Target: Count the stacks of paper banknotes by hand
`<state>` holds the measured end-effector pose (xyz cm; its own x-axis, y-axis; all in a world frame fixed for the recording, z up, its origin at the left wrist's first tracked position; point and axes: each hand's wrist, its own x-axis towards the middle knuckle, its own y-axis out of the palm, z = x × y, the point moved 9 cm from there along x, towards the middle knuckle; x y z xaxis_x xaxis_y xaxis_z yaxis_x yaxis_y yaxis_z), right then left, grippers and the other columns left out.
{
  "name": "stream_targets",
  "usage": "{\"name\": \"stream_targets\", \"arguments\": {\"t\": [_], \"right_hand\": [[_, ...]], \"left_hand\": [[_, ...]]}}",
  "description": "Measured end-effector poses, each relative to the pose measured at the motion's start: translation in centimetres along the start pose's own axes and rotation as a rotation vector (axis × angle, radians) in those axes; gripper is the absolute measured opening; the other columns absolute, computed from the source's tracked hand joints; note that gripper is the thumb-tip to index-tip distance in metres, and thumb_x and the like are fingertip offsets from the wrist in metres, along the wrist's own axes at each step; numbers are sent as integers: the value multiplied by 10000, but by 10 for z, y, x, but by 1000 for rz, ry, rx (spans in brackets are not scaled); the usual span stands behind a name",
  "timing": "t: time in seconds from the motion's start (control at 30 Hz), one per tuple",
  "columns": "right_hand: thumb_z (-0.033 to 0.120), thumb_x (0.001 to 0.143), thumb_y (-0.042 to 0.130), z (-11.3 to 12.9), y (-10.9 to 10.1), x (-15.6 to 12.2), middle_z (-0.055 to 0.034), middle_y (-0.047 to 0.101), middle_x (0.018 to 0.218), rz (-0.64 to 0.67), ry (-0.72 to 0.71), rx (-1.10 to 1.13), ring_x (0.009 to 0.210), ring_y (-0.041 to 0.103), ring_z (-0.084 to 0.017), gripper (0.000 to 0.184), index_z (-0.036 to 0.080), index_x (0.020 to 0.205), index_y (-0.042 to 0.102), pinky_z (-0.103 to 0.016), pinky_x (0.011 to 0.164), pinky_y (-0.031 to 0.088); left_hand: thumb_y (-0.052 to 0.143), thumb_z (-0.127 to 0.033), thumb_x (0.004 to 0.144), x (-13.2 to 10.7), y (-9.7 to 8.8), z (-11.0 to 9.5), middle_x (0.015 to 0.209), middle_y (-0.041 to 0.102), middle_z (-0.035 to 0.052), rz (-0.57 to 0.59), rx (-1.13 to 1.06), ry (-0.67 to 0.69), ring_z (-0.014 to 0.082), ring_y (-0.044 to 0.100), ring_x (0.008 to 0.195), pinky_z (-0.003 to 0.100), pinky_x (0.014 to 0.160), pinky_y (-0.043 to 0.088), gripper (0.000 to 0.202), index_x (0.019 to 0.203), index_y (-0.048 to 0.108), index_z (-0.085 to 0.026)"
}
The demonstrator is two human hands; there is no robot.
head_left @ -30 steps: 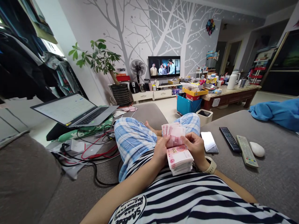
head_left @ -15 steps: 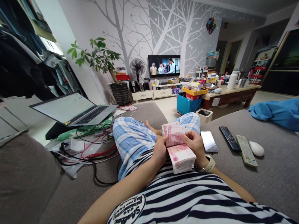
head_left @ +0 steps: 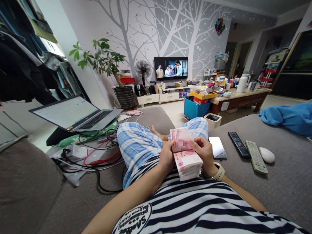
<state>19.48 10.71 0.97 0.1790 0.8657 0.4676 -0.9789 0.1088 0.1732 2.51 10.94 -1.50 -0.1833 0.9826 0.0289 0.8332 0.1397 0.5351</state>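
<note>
Sofa (head_left: 287, 191): grey; its near edge is cut off behind the striped shirt.
Laptop (head_left: 76, 115): open near the sofa's left edge, on green cloth; its screen text is too small to read.
Banknotes (head_left: 188, 164): a thick pink stack held up over the lap, off the sofa. Best, I judge, to keep the loose lower end square and part the notes singly, so none cling. Whether the upper fan and lower stack are one bundle, I cannot tell.
Left hand (head_left: 167, 157): closed on the stack's left side; most fingers are hidden beneath. A steady pinch here should stop slipping.
Right hand (head_left: 204, 151): partly curled, thumb and bent forefinger gripping the upper notes' right side; its other fingers are hard to make out. A light thumb should avoid creasing.
Phone (head_left: 217, 148): near the sofa's far edge, beside the right knee; glare washes out its screen.
</note>
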Motion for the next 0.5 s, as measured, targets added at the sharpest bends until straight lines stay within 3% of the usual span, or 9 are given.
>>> {"name": "stream_targets", "arguments": {"t": [0.2,0.37,0.5], "right_hand": [[450,749,735,-3,-3,1,38,478,600,-21,24,2,554,406,-111,336,193,655,541,-253,527,366],[477,734,737,-5,-1,0,38,491,585,-14,49,15,538,410,-113,346,192,654,557,-254,511,364],[456,760,719,-1,0,-2,29,513,600,17,26,15,550,432,-120,315,194,662,574,-260,526,373]], "left_hand": [[737,-375,654,-4,9,-5,912,764,60,57,-23,22,268,688,953,366,889,518,251,796,716,-168],[702,-337,628,3,1,12,850,750,61,56,-117,-48,251,688,929,363,913,503,258,796,711,-142],[649,-292,645,3,-5,8,786,739,31,21,-21,-1,242,678,881,349,858,516,147,704,711,-172]]}}
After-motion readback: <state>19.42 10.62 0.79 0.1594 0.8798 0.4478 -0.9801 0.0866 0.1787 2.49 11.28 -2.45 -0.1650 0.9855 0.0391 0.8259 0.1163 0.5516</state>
